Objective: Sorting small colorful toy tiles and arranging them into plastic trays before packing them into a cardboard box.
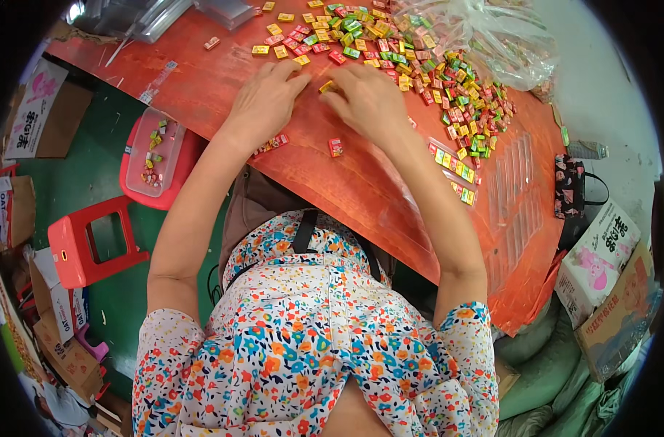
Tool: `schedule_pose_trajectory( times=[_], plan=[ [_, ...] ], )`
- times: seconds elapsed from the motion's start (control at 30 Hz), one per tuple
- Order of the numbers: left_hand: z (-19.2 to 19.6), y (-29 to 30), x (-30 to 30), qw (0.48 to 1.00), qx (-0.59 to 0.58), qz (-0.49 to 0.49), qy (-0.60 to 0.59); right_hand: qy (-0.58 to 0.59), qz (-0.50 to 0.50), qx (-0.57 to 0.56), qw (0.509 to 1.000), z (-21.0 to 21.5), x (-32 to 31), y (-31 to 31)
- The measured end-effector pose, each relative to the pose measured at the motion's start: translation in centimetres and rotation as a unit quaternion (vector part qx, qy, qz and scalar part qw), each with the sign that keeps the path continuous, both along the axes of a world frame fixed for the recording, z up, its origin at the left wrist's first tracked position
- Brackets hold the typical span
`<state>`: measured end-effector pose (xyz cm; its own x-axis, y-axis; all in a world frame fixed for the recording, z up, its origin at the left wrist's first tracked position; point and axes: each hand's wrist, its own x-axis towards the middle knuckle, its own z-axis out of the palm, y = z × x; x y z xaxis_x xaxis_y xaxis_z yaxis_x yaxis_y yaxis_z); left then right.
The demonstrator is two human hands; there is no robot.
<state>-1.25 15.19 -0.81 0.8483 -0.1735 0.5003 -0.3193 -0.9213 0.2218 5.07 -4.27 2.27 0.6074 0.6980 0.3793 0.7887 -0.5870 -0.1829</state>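
Observation:
My right hand (372,98) pinches a small yellow box (327,86) between thumb and fingers, just above the red tabletop. Beside it, my left hand (266,102) reaches over the table with fingers bent and slightly apart; its palm is hidden. Another small yellow box (303,60) lies at its fingertips. Below my left wrist is a short row of red and yellow boxes (271,146), partly covered by the arm. A single red box (335,148) lies between my forearms. Beyond my hands spreads a large heap of small red, yellow and green boxes (448,87).
Clear plastic trays (517,175) lie on the red table (346,197) at right, near a tray with boxes in rows (454,166). A large clear bag (507,44) sits behind the heap. At left stand a red stool (91,240) and a plastic tub (153,153) holding several boxes.

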Motion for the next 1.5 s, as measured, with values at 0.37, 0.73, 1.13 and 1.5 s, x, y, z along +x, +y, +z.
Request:
schedule_pose_trajectory(
  times=[0.37,0.73,1.13,1.5],
  plan=[
    [2.6,-4.2,-6.6,0.981,-0.172,0.003,0.089,0.109,0.136,0.058,0.983,-0.1,-3.7,-5.7],
    [1.7,-5.8,-4.6,0.981,-0.172,-0.009,0.091,0.133,0.03,0.09,0.986,-0.1,-2.0,-7.3],
    [1.6,-7.3,5.9,0.983,-0.006,0.001,0.182,0.004,-0.019,0.003,1.0,-0.7,0.5,-6.9],
    [3.0,-3.7,-7.1,0.977,-0.124,-0.08,0.153,0.117,0.067,-0.008,0.991,-0.2,-5.3,-8.2]
  ],
)
